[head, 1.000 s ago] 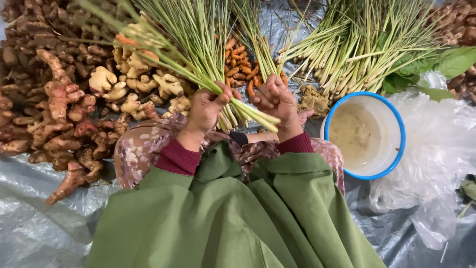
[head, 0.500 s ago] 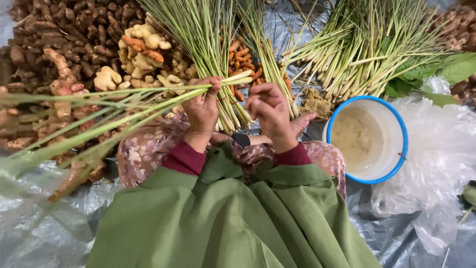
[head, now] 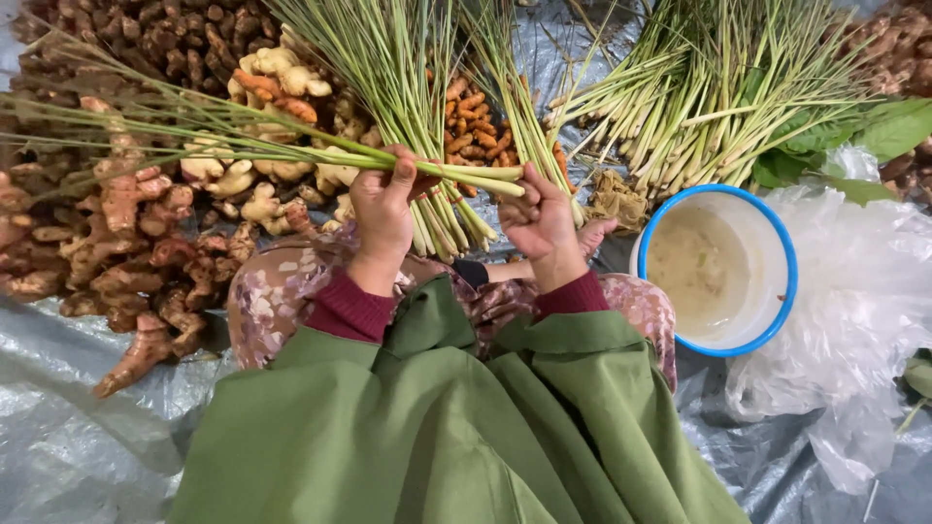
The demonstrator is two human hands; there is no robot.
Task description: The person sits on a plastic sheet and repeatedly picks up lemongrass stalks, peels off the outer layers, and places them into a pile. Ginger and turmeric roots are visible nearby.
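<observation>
My left hand (head: 382,215) grips a bundle of lemongrass stalks (head: 243,146) that lies almost level, its green tops pointing left over the roots. My right hand (head: 540,218) is closed on the pale thick ends of the same bundle, just right of the left hand. Both hands are held above my lap, with green sleeves and dark red cuffs below them. Under the hands lies another sheaf of lemongrass (head: 408,87), its tops pointing away from me.
Brown and reddish ginger-like roots (head: 107,252) are heaped at the left, pale ginger (head: 262,175) behind the hands. More lemongrass (head: 718,97) lies at the upper right. A white bowl with a blue rim (head: 777,252) stands right, beside clear plastic sheeting (head: 854,320).
The bundle has swung from pointing up and away to lying level with its tops to the left. My right hand has closed on its cut ends.
</observation>
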